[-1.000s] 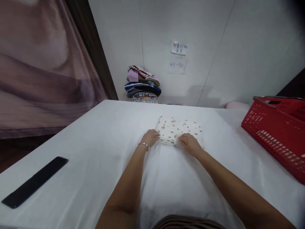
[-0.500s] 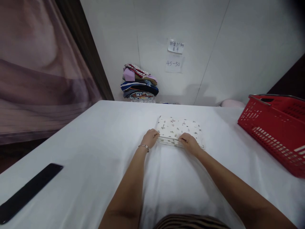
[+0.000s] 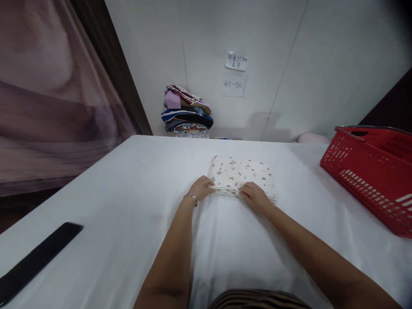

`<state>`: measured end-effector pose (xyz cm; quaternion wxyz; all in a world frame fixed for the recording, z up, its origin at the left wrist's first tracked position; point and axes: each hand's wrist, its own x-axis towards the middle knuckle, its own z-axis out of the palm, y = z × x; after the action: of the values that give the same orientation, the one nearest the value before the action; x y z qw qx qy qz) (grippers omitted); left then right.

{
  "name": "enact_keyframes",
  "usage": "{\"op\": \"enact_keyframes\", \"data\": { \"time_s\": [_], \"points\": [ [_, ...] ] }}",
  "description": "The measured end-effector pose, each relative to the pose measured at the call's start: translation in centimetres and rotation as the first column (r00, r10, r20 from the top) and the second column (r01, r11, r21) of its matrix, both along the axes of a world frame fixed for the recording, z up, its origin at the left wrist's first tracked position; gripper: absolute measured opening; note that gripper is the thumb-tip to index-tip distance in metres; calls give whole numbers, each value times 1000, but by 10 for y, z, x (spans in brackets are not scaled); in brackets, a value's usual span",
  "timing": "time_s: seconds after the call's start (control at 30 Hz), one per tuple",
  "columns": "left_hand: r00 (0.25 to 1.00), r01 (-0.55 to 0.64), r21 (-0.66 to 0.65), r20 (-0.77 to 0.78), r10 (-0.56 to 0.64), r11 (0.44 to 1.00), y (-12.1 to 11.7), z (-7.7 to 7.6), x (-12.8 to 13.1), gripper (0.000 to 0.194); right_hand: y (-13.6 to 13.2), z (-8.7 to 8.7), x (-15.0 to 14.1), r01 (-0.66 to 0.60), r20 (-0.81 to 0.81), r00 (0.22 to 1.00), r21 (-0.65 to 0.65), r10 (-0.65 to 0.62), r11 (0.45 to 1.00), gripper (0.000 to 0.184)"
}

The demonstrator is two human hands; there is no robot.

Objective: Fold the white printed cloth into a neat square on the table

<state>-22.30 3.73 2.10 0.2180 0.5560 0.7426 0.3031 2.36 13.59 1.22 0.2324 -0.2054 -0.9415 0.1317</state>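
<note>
A folded white cloth (image 3: 240, 172) with small brown and grey prints lies flat on the white-covered table (image 3: 135, 206), its layered edge facing me. My left hand (image 3: 202, 188), with a bracelet at the wrist, grips the near left corner between thumb and fingers. Along the same near edge, right of its middle, my right hand (image 3: 254, 195) is closed on the layers, fingers on top. The thumb of the right hand is mostly hidden.
On the right stands a red plastic basket (image 3: 370, 180). A long black flat object (image 3: 38, 264) lies at the left. Beyond the far edge rises a stack of folded fabrics (image 3: 187, 113). Paper signs (image 3: 234, 86) hang on the wall; a curtain (image 3: 58, 94) hangs at left.
The near edge of the cloth has settled lower and its layers are pressed closer together. My left hand has shifted slightly, fingers and thumb now spread around the corner.
</note>
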Motion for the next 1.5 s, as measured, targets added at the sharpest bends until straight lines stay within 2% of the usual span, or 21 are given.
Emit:
{"op": "enact_keyframes", "data": {
  "time_s": [0.13,0.27,0.4,0.5,0.6,0.7,0.8,0.97,1.1,1.17,1.23,1.33,1.43,1.5],
  "points": [
    [999,-17,16,-51,18,1000,2,0,1,9,-3,-4,1,4,-30,1000,4,-4,1000,23],
    [999,-21,40,-23,22,999,0,-3,-4,8,-7,-9,2,28,-87,996,-9,-29,1000,23],
    [996,-30,42,-77,33,999,0,5,-2,11,-6,-13,1,47,-122,991,-10,-48,999,23],
    [981,9,193,-190,28,981,4,15,18,15,-5,-15,-1,52,-122,991,6,-51,999,23],
    [952,116,348,-306,-4,930,12,18,48,18,-6,-14,-4,56,-118,992,23,-53,998,22],
    [917,186,265,-392,-71,946,18,9,70,18,-7,-10,-2,47,-125,991,0,-47,999,20],
    [915,183,195,-393,-94,964,20,-2,72,16,-3,-5,10,36,-155,987,-42,-42,998,19],
    [935,167,213,-343,-86,963,22,-6,65,19,8,-3,47,186,-175,964,-104,-202,977,21],
    [943,118,212,-329,-43,970,23,-5,68,27,11,-9,60,145,-208,959,-221,-192,964,19],
    [943,86,215,-331,-10,973,24,-6,70,27,19,-10,60,136,-240,947,-306,-215,942,16],
    [941,58,221,-337,21,974,25,-7,73,27,34,-6,58,182,-274,912,-397,-305,900,15],
    [932,25,219,-358,57,975,26,-8,75,30,68,6,57,350,-272,796,-520,-540,779,18],
    [920,4,208,-383,77,978,27,-8,77,30,104,17,53,467,-151,742,-584,-654,664,17],
    [917,5,206,-391,78,979,27,-8,77,28,123,20,49,542,-60,716,-579,-695,609,16]
  ]
}}
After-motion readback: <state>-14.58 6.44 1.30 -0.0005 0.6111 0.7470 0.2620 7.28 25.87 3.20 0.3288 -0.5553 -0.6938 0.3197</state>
